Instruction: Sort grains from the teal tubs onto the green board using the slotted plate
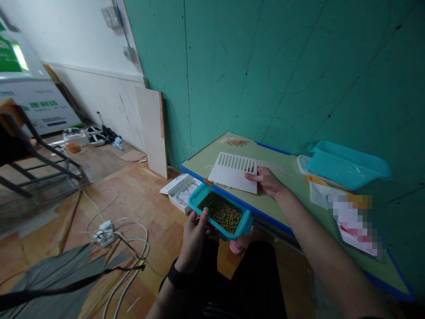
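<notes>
My left hand grips the near side of a small turquoise tray, thumb over the rim. Dark green beans fill one end of it and yellowish beans the other. The tray is held just off the table's front edge, above my lap. A flat white slotted board is pinched at its right side by my right hand, over the table. Its row of long slots faces the wall. Some pale yellow pieces lie by its near edge.
On the blue-edged table are a pile of tan beans, scattered pale grains, a large turquoise bin and a white packet. An opened white box and a cabled power strip lie on the floor.
</notes>
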A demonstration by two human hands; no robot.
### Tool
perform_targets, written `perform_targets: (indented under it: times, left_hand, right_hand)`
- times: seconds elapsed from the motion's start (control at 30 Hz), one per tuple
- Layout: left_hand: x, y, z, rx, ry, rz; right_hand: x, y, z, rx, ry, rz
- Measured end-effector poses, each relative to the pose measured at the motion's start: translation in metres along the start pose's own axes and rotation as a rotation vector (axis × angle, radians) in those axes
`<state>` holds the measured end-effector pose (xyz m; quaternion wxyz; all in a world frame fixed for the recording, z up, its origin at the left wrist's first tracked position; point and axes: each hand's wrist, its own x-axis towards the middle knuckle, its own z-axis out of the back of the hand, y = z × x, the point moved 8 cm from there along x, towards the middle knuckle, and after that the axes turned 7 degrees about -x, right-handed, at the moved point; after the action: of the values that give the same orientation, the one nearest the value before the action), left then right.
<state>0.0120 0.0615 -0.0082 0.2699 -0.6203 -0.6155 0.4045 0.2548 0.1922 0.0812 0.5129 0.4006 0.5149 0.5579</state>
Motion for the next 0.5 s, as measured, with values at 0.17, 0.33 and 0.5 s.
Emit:
perform_targets:
  times: [0.17,0.33,0.5]
  left_hand:
    - [0.001,0.000,0.001,-0.011,-0.004,-0.011]
    - [0.001,0.002,0.002,0.003,-0.016,0.003]
    - [0.002,0.004,0.004,0.009,-0.018,-0.002]
  right_hand:
    - [-0.005,0.001,0.000,0.010,-0.025,-0.012]
    - [-0.014,0.000,0.000,-0.002,-0.038,-0.010]
    - [-0.020,-0.005,0.002,0.011,-0.069,0.003]
